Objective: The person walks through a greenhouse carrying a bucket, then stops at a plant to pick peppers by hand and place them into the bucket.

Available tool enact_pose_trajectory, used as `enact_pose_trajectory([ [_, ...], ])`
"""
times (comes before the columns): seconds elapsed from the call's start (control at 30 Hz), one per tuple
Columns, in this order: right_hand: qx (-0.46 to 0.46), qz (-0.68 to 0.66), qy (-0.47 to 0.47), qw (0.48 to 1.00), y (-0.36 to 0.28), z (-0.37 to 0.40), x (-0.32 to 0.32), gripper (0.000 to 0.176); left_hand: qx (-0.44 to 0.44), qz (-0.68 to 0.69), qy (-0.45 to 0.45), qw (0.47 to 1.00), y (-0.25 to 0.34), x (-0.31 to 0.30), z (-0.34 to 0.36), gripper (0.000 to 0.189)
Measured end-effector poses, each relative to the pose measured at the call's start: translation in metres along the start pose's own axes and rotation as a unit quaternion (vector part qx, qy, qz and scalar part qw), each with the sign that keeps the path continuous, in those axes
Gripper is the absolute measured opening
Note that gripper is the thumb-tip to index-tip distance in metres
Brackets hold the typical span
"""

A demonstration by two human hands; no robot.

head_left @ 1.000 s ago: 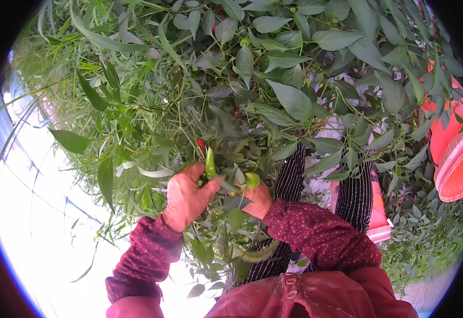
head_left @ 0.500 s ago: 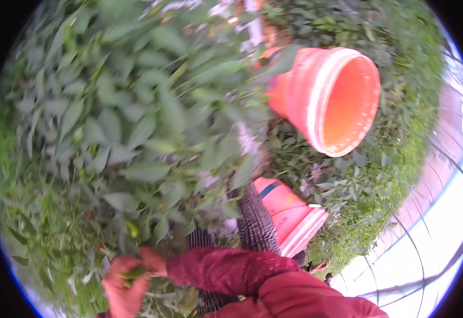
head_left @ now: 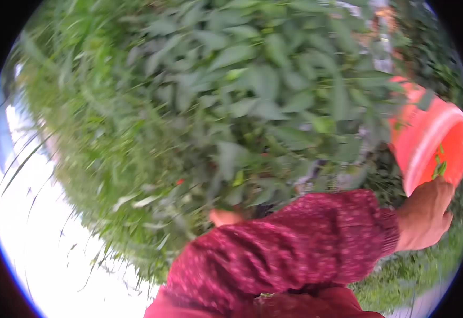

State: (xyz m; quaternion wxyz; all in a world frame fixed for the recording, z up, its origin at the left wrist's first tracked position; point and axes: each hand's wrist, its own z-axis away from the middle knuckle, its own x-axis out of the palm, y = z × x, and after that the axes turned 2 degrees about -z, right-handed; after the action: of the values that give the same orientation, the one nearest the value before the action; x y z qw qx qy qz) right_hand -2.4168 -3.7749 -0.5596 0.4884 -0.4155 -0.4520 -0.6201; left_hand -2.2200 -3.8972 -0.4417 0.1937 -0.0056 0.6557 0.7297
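My left hand (head_left: 425, 214) is at the lower rim of an orange-red bucket (head_left: 412, 140), its sleeve crossing the view from the left. Slim green peppers (head_left: 440, 165) show loose in the bucket's mouth, right by the fingertips. The back of this hand faces me and its fingers are partly hidden. My right hand (head_left: 224, 217) is down among the leaves of a pepper plant (head_left: 263, 79), mostly covered by the left sleeve and foliage; its fingers are hidden. A small red spot (head_left: 179, 182) shows in the leaves near it.
Tall grass (head_left: 78, 100) grows along the left side, with bright glare beyond it. Pale ground cover (head_left: 382, 53) shows between the plants at upper right. More green growth (head_left: 401, 275) lies below the bucket.
My left hand has moved from the plant at lower left to the bucket at right. My right hand stays in the foliage. The view has turned, and the second bucket is out of sight.
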Motion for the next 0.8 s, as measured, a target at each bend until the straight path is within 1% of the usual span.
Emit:
enact_pose_trajectory([
  [0.03, -0.058, -0.061, 0.064, 0.994, 0.063, 0.001, 0.007, 0.024, -0.128, 0.269, 0.034, 0.954, -0.010, -0.005, 0.012, 0.012],
  [0.07, -0.118, -0.113, 0.121, 0.979, 0.152, -0.002, 0.019, 0.024, -0.116, 0.223, 0.091, 0.964, -0.028, -0.023, 0.039, 0.010],
  [0.1, -0.116, -0.122, 0.127, 0.978, 0.207, 0.045, -0.019, 0.024, -0.092, 0.178, 0.142, 0.969, -0.047, -0.053, 0.075, 0.010],
  [0.13, -0.119, -0.442, 0.120, 0.881, 0.263, 0.106, -0.034, 0.023, -0.130, 0.140, 0.143, 0.971, -0.061, -0.079, 0.106, 0.011],
  [0.17, -0.112, -0.709, 0.098, 0.689, 0.283, 0.130, -0.054, 0.022, -0.204, 0.125, 0.154, 0.959, -0.072, -0.102, 0.135, 0.011],
  [0.2, -0.116, -0.707, 0.101, 0.690, 0.281, 0.137, -0.070, 0.022, -0.253, 0.093, 0.104, 0.957, -0.087, -0.139, 0.156, 0.011],
  [0.23, -0.259, -0.816, 0.208, 0.474, 0.267, 0.158, -0.078, 0.023, -0.371, 0.075, 0.065, 0.923, -0.098, -0.163, 0.180, 0.010],
  [0.27, -0.376, -0.853, 0.293, 0.215, 0.248, 0.188, -0.073, 0.024, -0.405, 0.018, -0.006, 0.914, -0.109, -0.178, 0.216, 0.011],
  [0.3, -0.463, -0.811, 0.352, -0.064, 0.235, 0.205, -0.073, 0.025, -0.424, -0.103, -0.074, 0.897, -0.120, -0.191, 0.240, 0.011],
  [0.33, -0.509, -0.696, 0.377, -0.339, 0.231, 0.214, -0.074, 0.026, -0.400, -0.250, -0.143, 0.870, -0.135, -0.193, 0.269, 0.011],
  [0.37, -0.513, -0.693, 0.378, -0.338, 0.235, 0.213, -0.071, 0.026, -0.396, -0.324, -0.126, 0.850, -0.152, -0.188, 0.299, 0.013],
  [0.43, -0.695, -0.566, 0.433, -0.100, 0.248, 0.210, -0.063, 0.033, -0.405, -0.382, -0.025, 0.831, -0.184, -0.184, 0.333, 0.013],
  [0.47, -0.696, -0.565, 0.432, -0.100, 0.250, 0.216, -0.065, 0.033, -0.406, -0.380, -0.025, 0.831, -0.204, -0.178, 0.344, 0.013],
  [0.53, -0.531, -0.648, 0.545, -0.030, 0.248, 0.223, -0.071, 0.036, -0.376, -0.568, -0.076, 0.728, -0.234, -0.168, 0.342, 0.016],
  [0.57, -0.438, -0.678, 0.591, 0.006, 0.244, 0.229, -0.077, 0.037, -0.377, -0.565, -0.074, 0.731, -0.243, -0.166, 0.339, 0.016],
  [0.63, -0.238, -0.710, 0.659, 0.076, 0.233, 0.244, -0.090, 0.040, -0.532, -0.616, -0.173, 0.555, -0.254, -0.168, 0.324, 0.024],
  [0.67, -0.136, -0.712, 0.680, 0.110, 0.227, 0.253, -0.094, 0.042, -0.530, -0.613, -0.176, 0.559, -0.263, -0.174, 0.319, 0.024],
  [0.73, 0.074, -0.685, 0.704, 0.172, 0.217, 0.266, -0.096, 0.046, -0.607, -0.474, -0.307, 0.560, -0.282, -0.187, 0.326, 0.030],
  [0.77, 0.179, -0.659, 0.702, 0.201, 0.214, 0.269, -0.098, 0.047, -0.604, -0.472, -0.308, 0.564, -0.285, -0.187, 0.331, 0.030],
  [0.8, 0.175, -0.660, 0.701, 0.206, 0.220, 0.266, -0.090, 0.047, -0.534, -0.559, -0.336, 0.538, -0.292, -0.187, 0.341, 0.029],
])
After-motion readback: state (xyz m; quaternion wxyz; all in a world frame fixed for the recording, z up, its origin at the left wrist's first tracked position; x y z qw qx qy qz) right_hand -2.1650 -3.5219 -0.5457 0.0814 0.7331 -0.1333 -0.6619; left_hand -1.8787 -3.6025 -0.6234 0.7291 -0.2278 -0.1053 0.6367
